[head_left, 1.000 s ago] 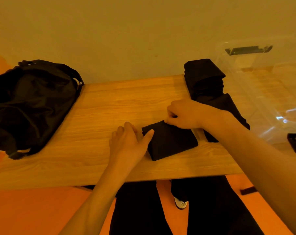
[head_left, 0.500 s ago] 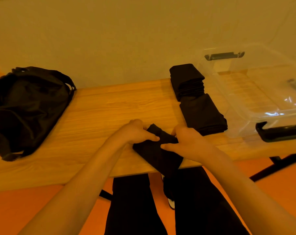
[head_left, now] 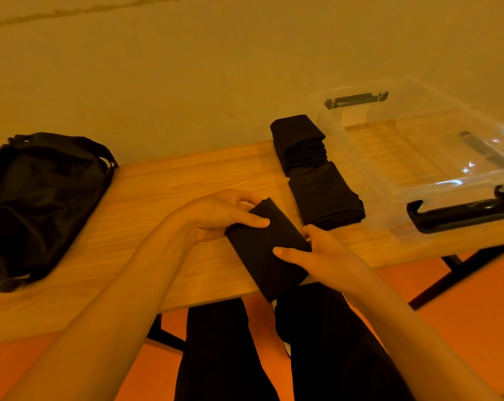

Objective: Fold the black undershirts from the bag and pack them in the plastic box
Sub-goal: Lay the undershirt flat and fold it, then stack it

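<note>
Between the two sets of fingers, at the near edge of the table (head_left: 164, 192), a folded black undershirt (head_left: 262, 256) is lying slantwise, with its lower end hanging over that edge. The left hand (head_left: 216, 215) is gripping the far end of it, the thumb pressing on top and the other fingers curling round the far corner. The right hand (head_left: 323, 256) is pinching the right-hand long edge, the thumb lying flat on the cloth and the fingers closing against the side.

Just beyond the right fingers, a narrow strip of bare wood is separating them from the near stack (head_left: 326, 195) of folded undershirts. A taller far stack (head_left: 298, 140) is sitting touching it, towards the table's far edge. Right of both stacks, the clear plastic box (head_left: 418, 157) is standing open-topped, its left wall just beside them.

Left of the left fingers, a wide stretch of bare table is running to the black bag (head_left: 36, 198), which is slumping well apart from the hands.
</note>
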Tool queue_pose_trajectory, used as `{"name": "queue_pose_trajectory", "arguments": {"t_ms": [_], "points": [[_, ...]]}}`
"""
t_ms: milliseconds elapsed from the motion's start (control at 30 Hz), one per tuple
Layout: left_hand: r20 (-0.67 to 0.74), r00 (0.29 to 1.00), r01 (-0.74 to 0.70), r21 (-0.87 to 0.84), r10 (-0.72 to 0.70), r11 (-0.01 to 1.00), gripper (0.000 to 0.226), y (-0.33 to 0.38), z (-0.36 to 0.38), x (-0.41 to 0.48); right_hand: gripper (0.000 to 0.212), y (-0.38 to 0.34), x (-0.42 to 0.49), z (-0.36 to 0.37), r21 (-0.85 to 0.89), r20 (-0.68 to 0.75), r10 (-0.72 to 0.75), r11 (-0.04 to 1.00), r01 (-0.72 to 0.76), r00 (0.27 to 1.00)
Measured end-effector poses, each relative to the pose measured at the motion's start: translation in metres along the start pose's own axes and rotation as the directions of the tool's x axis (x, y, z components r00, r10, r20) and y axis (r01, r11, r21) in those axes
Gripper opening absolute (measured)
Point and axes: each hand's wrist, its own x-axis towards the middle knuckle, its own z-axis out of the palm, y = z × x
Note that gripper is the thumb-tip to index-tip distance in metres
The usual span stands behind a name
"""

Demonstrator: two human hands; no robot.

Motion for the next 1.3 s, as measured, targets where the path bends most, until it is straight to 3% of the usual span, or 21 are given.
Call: {"name": "queue_pose_trajectory", "arguments": {"t_ms": [133,267,367,567,700,800,1000,1067,1200,1267,1300], "points": [[-0.035,0.998,-0.05,-0.049,0.049,0.998,0.032,0.021,0.006,0.013,0.024,0.01,-0.01,-0.006,0.261,-0.221,0.04,0.965,0.02,0.974],[-0.138,0.982,-0.14,-0.095,0.126,0.986,0.044,0.045,0.012,0.035,0.034,0.016,-0.014,-0.006,0.531,-0.489,0.127,0.828,0.179,0.863],[-0.178,0.967,-0.196,-0.057,0.184,0.979,0.039,0.065,0.021,0.053,0.04,0.012,-0.013,-0.008,0.672,-0.524,0.204,0.696,0.254,0.827],[-0.123,0.967,-0.219,0.039,0.223,0.975,0.027,0.094,0.035,0.087,0.042,-0.001,-0.002,-0.015,0.756,-0.581,0.321,0.555,0.348,0.748],[-0.148,0.952,-0.258,0.089,0.269,0.962,0.027,0.098,0.045,0.108,0.043,-0.003,0.008,-0.013,0.756,-0.62,0.392,0.531,0.383,0.68],[-0.202,0.915,-0.291,0.27,0.35,0.918,0.023,0.092,0.056,0.122,0.044,-0.002,0.016,-0.016,0.773,-0.614,0.453,0.514,0.373,0.647],[-0.202,0.764,-0.293,0.737,0.613,0.609,0.029,0.077,0.069,0.138,0.042,0.0,0.024,-0.015,0.729,-0.662,0.469,0.585,0.355,0.585],[-0.205,0.738,-0.276,0.777,0.642,0.565,0.029,0.075,0.07,0.14,0.04,0.002,0.023,-0.013,0.705,-0.679,0.451,0.62,0.344,0.58],[-0.224,0.735,-0.288,0.751,0.64,0.594,0.029,0.074,0.065,0.14,0.042,0.007,0.024,-0.014,0.691,-0.686,0.433,0.64,0.336,0.585],[-0.213,0.7,-0.276,0.799,0.681,0.534,0.03,0.071,0.066,0.136,0.042,0.01,0.023,-0.013,0.683,-0.69,0.419,0.648,0.338,0.59],[-0.194,0.647,-0.279,0.839,0.737,0.466,0.029,0.069,0.068,0.133,0.041,0.011,0.022,-0.013,0.666,-0.701,0.4,0.662,0.343,0.59]]}}
